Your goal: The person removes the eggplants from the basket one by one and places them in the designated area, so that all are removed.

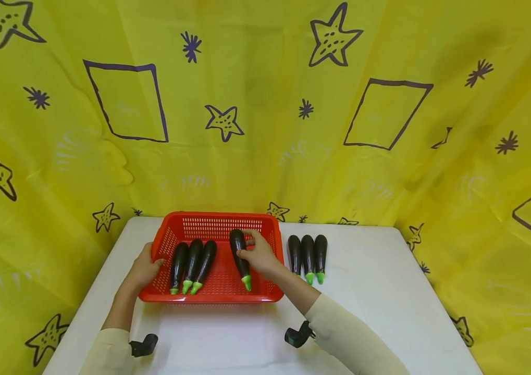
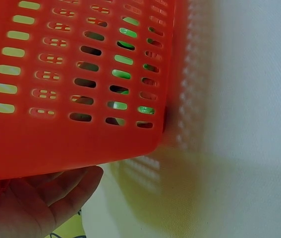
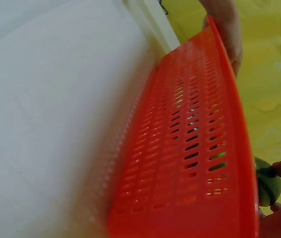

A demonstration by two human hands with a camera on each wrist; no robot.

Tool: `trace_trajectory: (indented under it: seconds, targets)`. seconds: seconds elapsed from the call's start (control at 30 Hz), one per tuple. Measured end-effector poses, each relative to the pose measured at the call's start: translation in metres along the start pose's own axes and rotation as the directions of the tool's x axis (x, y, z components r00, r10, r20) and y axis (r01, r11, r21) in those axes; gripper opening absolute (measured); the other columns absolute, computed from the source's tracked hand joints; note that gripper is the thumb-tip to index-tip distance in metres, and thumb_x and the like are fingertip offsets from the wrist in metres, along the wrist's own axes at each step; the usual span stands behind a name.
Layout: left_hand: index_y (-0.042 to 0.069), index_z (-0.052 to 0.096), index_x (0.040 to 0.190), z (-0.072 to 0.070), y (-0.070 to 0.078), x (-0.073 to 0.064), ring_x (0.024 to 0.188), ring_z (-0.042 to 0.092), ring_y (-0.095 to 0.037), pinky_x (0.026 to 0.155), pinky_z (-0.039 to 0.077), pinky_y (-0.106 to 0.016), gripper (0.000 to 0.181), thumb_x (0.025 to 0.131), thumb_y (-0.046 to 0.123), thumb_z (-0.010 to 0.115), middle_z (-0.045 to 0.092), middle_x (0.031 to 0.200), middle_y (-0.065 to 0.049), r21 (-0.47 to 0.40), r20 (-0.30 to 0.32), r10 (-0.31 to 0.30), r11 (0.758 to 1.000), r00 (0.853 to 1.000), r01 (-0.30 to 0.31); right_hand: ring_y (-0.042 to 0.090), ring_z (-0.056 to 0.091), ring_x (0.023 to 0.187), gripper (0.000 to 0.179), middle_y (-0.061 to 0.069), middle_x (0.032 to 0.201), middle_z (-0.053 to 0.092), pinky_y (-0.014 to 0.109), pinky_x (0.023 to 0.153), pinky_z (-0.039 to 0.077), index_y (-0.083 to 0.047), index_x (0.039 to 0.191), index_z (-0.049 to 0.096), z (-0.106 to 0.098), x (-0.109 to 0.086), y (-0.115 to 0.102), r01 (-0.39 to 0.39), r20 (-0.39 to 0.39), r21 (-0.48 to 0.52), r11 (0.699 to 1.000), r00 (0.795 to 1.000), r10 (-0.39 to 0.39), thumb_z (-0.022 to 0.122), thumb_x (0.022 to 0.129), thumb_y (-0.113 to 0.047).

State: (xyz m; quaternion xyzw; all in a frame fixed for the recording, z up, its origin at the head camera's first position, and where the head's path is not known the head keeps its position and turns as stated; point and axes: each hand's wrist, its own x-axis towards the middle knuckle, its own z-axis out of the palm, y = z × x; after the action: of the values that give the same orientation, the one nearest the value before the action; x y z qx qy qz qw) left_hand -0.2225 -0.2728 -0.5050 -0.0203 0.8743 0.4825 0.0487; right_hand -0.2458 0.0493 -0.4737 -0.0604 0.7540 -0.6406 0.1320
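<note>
A red plastic basket (image 1: 209,298) with slotted walls stands near the back of the white table. My left hand (image 1: 145,266) grips its left rim, thumb over the edge; in the left wrist view the fingers (image 2: 76,191) lie under the rim outside. Over the right half of the basket, my right hand (image 1: 261,255) holds an eggplant (image 1: 239,254) between thumb and fingers, green stem end toward me. Three more eggplants (image 1: 193,265) lie side by side in the basket's left half. Only one end of the held eggplant (image 3: 268,186) shows past the rim in the right wrist view.
Right of the basket, three eggplants (image 1: 308,258) lie in a row on the white table (image 1: 378,307). A yellow curtain (image 1: 256,172) with drawn stars and frames hangs close behind and at both sides. Black wrist cameras (image 1: 144,345) sit below both forearms.
</note>
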Motion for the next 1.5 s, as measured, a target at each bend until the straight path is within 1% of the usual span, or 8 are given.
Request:
trace_trajectory:
  seconds: [0.33,0.57,0.77,0.93,1.03,1.1,1.27,1.5]
  targets:
    - [-0.018,0.021,0.147,0.0,0.0,-0.001,0.11,0.058,-0.051,0.09,0.055,-0.061,0.055,0.102,-0.004,0.047,0.045,0.134,-0.044,0.008,0.006,-0.011,1.0,1.0,0.011,0.036,0.064,0.105,0.064,0.027,0.13,0.053,0.051,0.084,0.061,-0.002,0.156,0.041,-0.019,-0.012,-0.013,0.035,-0.024,0.01,0.999,0.999,-0.035,0.068,0.098,0.001]
    - [-0.018,0.023,0.145,0.0,0.0,0.0,0.109,0.059,-0.049,0.089,0.055,-0.059,0.051,0.102,-0.004,0.047,0.047,0.131,-0.043,0.004,0.001,-0.006,1.0,1.0,0.006,0.035,0.066,0.104,0.066,0.029,0.132,0.053,0.041,0.079,0.06,-0.002,0.156,0.041,-0.031,-0.018,-0.018,0.052,-0.037,-0.001,0.999,0.998,-0.052,0.068,0.096,0.001]
    - [-0.018,0.023,0.146,0.0,0.0,0.0,0.109,0.059,-0.05,0.089,0.055,-0.059,0.052,0.102,-0.004,0.047,0.047,0.132,-0.043,0.003,0.004,-0.008,1.0,1.0,0.008,0.037,0.065,0.106,0.063,0.028,0.133,0.053,0.043,0.08,0.059,-0.004,0.156,0.041,-0.045,-0.022,-0.019,0.053,-0.056,0.006,0.999,0.997,-0.052,0.067,0.098,0.001]
    - [-0.018,0.023,0.146,0.0,-0.002,0.001,0.108,0.06,-0.049,0.087,0.057,-0.058,0.052,0.102,-0.003,0.047,0.047,0.131,-0.042,0.007,0.003,-0.014,1.0,1.0,0.014,0.035,0.063,0.105,0.062,0.029,0.133,0.053,0.033,0.073,0.056,-0.003,0.155,0.042,-0.056,-0.026,-0.02,0.049,-0.094,-0.029,0.998,0.994,-0.052,0.067,0.098,0.0]
    - [-0.018,0.022,0.146,0.0,-0.003,0.001,0.108,0.06,-0.049,0.085,0.057,-0.057,0.052,0.102,-0.004,0.046,0.047,0.131,-0.043,0.002,0.004,-0.008,1.0,1.0,0.008,0.035,0.063,0.104,0.064,0.029,0.134,0.052,0.032,0.072,0.054,-0.003,0.157,0.041,-0.063,-0.027,-0.022,0.045,-0.105,-0.032,0.998,0.993,-0.048,0.067,0.098,-0.001]
    - [-0.018,0.023,0.146,0.0,-0.002,0.001,0.108,0.06,-0.05,0.085,0.057,-0.057,0.052,0.102,-0.004,0.046,0.047,0.131,-0.043,0.001,0.003,-0.005,1.0,1.0,0.005,0.035,0.064,0.106,0.066,0.029,0.136,0.052,0.033,0.074,0.056,-0.004,0.159,0.04,-0.068,-0.028,-0.022,0.042,-0.106,-0.021,0.999,0.993,-0.044,0.066,0.099,-0.001]
    - [-0.019,0.023,0.146,0.001,-0.001,0.001,0.109,0.059,-0.05,0.089,0.055,-0.06,0.052,0.102,-0.005,0.047,0.047,0.131,-0.043,0.009,0.001,-0.003,1.0,1.0,0.003,0.036,0.064,0.111,0.067,0.029,0.138,0.052,0.038,0.08,0.059,-0.006,0.16,0.038,-0.083,-0.031,-0.019,0.028,-0.131,0.012,1.0,0.991,-0.026,0.066,0.1,-0.002]
    - [-0.02,0.024,0.145,0.001,0.002,-0.001,0.114,0.056,-0.053,0.097,0.048,-0.065,0.051,0.101,-0.006,0.047,0.046,0.132,-0.044,0.021,-0.013,0.017,1.0,1.0,-0.017,0.031,0.062,0.106,0.068,0.028,0.137,0.052,0.034,0.076,0.052,-0.005,0.161,0.035,-0.102,-0.034,-0.013,0.015,-0.18,-0.01,1.0,0.984,-0.016,0.065,0.1,-0.002]
